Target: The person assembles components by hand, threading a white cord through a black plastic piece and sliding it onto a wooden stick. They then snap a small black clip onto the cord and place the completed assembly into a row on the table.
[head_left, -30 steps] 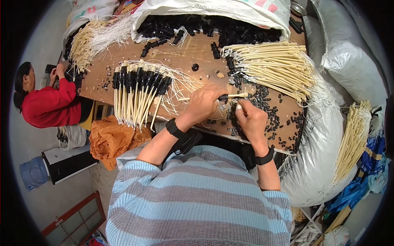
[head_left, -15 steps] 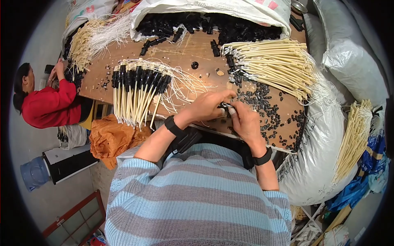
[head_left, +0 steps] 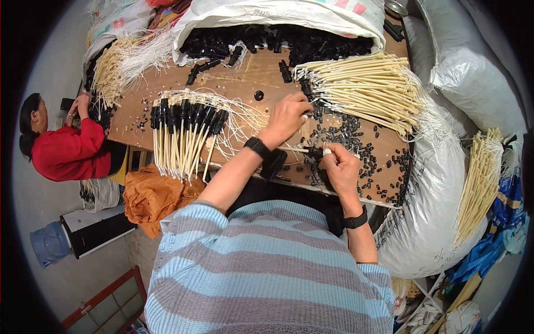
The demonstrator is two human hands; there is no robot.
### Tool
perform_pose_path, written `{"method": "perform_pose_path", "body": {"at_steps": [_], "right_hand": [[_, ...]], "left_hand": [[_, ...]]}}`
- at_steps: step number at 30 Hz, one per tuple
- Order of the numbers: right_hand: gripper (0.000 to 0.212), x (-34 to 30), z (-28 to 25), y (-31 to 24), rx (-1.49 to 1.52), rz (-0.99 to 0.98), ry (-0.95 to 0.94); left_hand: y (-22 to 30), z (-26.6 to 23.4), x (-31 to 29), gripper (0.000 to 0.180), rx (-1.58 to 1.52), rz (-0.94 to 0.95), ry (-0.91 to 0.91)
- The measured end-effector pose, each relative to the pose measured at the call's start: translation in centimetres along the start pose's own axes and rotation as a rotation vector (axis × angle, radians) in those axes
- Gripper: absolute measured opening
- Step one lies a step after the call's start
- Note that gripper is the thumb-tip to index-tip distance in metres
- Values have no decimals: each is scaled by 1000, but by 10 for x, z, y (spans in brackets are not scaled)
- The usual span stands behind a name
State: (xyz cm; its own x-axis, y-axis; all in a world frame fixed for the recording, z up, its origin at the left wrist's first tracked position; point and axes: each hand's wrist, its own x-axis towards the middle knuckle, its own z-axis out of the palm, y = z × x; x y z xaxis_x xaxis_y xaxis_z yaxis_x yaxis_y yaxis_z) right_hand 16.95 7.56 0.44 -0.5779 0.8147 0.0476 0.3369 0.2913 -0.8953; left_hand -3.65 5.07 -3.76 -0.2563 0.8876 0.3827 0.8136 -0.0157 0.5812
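My right hand, near the table's front edge, is closed on a black plastic connector with a thin cream tube running out to its left. White wire shows at the fingertips. My left hand is farther forward, at the upper left edge of the scattered small black clips. Its fingers are bent and close together; what they hold, if anything, is hidden. Beyond it lies a bundle of cream tubes with white wire ends. To the left lie finished-looking tubes with black connectors, in a row.
An open white sack of black connectors lies at the back. A black ring sits mid-table. Full white sacks crowd the right side. An orange sack is at the left edge. A person in red works at far left.
My hands were together over the connector and have parted. The left moved forward toward the small clips; the right stays near the front edge with the connector, its tube now plainly visible.
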Motion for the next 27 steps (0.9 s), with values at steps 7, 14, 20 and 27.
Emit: {"method": "perform_pose_path", "body": {"at_steps": [7,14,20,27], "right_hand": [[11,0,-8,13,31,118,16],[12,6,0,17,97,135,-19],[12,12,7,23,183,294,-31],[21,16,17,6,447,328,-52]], "left_hand": [[-20,-29,-17,20,80,-241,-106],[-20,-32,-25,28,-5,-201,-21],[23,-24,-24,23,-378,-189,-28],[77,-13,-31,23,-165,217,55]]}}
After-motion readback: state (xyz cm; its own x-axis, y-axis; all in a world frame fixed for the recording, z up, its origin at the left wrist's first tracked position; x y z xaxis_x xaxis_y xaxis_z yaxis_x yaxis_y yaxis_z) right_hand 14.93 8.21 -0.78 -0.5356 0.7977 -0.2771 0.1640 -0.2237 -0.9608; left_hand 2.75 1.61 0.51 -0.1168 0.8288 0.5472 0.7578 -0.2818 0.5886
